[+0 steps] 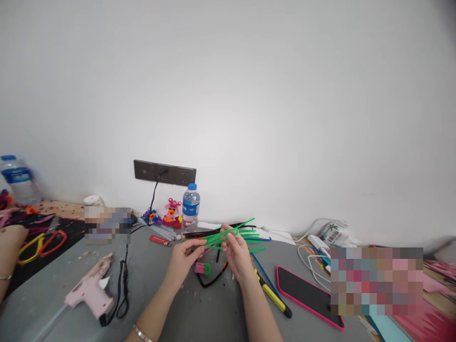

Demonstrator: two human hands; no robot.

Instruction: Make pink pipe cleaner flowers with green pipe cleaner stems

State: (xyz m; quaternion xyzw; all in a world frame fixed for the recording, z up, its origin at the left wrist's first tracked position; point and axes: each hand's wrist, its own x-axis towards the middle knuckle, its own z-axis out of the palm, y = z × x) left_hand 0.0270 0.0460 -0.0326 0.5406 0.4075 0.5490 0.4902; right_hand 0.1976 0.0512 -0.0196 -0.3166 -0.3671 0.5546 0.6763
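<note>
My left hand (185,259) pinches green pipe cleaners (215,237) at their left end, over the grey mat (149,270). My right hand (237,251) has its fingers closed around the same bundle, whose loose ends fan out to the right. Behind the hands lie black pipe cleaners (199,233), and a bent black one (205,285) rests on the mat between my forearms. Close to my left fingers sits a small pink and green piece (202,269). A blue stem (261,266) runs along the right of my right hand.
On the left lie a pink glue gun (90,292) with a black cord and scissors (53,242) near another person's hand (12,242). A water bottle (191,209) stands behind. A yellow-black utility knife (273,295), a pink-edged phone (309,297) and white cables (302,256) are on the right.
</note>
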